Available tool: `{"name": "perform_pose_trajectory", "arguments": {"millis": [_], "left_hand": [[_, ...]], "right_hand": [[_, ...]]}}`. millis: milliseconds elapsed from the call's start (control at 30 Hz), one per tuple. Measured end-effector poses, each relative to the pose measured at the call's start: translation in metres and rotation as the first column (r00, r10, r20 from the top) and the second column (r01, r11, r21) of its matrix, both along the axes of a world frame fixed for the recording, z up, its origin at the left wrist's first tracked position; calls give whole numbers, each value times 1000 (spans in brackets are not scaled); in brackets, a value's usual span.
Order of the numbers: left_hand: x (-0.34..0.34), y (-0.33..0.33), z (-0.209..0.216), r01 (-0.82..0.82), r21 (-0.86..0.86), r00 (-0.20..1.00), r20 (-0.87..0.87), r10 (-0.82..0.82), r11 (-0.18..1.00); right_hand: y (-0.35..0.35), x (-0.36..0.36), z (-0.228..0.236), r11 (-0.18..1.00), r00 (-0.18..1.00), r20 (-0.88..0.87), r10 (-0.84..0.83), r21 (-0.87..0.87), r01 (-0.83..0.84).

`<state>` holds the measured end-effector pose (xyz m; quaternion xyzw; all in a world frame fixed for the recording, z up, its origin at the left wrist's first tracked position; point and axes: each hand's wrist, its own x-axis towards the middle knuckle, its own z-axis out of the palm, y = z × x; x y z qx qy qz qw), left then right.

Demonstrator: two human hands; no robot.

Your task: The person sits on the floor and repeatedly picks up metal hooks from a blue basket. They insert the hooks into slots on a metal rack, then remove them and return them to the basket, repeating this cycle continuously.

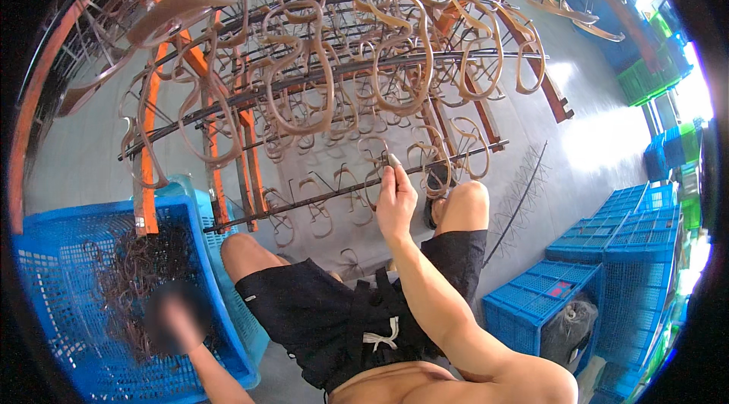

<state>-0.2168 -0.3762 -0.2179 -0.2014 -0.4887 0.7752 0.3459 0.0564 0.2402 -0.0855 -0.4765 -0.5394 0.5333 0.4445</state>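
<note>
My right hand [397, 203] is raised in front of the rack, thumb and fingers pressed together near a black rod [326, 197]. A grey tip shows at the fingers, and a thin brown loop [372, 149] hangs right beside them; what the pinch holds is too small to make out. Down at the left, my left hand [178, 320] is inside a blue plastic basket [234, 328], over a tangled heap of thin dark brown pieces [125, 290]. Blur hides its fingers. Large brown loop-shaped pieces [331, 93] hang in rows from the rods above.
Orange rack posts [149, 146] rise on the left, and an orange-brown bar [543, 62] slants at the right. A hooked rod [518, 203] lies on the grey floor. Blue crates [531, 298] stand at the right, one with a dark bag [569, 328].
</note>
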Motion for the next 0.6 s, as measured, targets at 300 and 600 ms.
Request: {"name": "perform_pose_trajectory", "arguments": {"millis": [300,600], "left_hand": [[13,-4,-67,26,318,932,335,-138,948],[24,42,-64,-223,356,916,394,71,908]], "right_hand": [[6,1,11,987,968,246,-45,161,5],[7,-1,13,989,955,285,-84,144,44]]}}
